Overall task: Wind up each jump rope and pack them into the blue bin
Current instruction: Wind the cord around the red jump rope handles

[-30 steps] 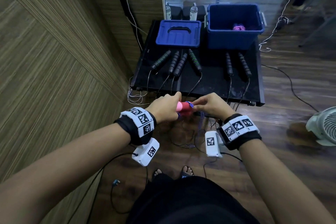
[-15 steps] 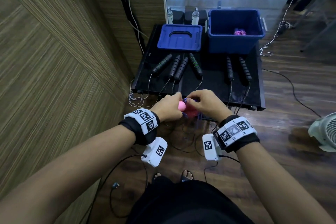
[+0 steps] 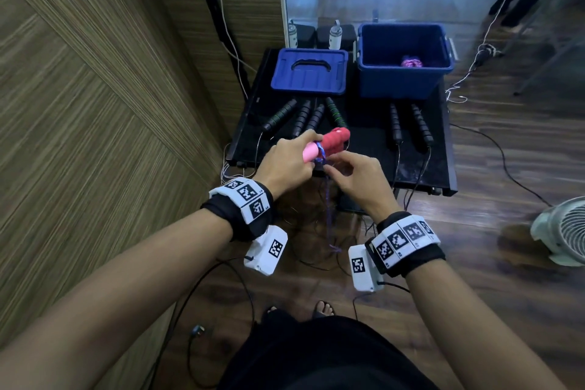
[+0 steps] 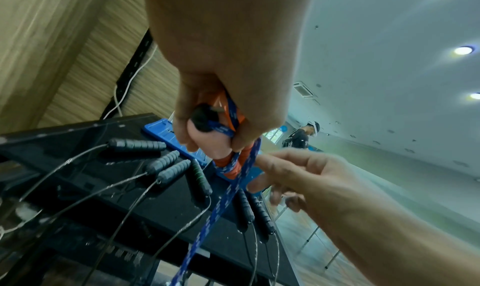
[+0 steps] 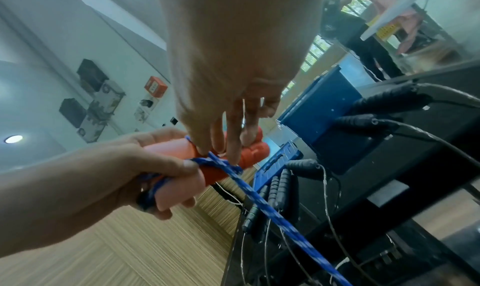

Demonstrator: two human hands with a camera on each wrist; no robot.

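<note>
Both hands work together: left hand (image 3: 286,159) grips ribbed red handles (image 3: 336,140); right hand (image 3: 357,179) apparently pinches braided blue rope (image 5: 262,203).

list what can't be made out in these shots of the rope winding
- Blue bin contents, head view: only a pink bundle shows past the near wall; too small to tell how it is wound.
- Blue rope free end: cut off by the bottom edge in both wrist views, blurred in the head view.
- Right hand fingertips on the rope: head view hides them behind the hand's back.
- Pink handles: the left hand covers the rear ends.
</note>
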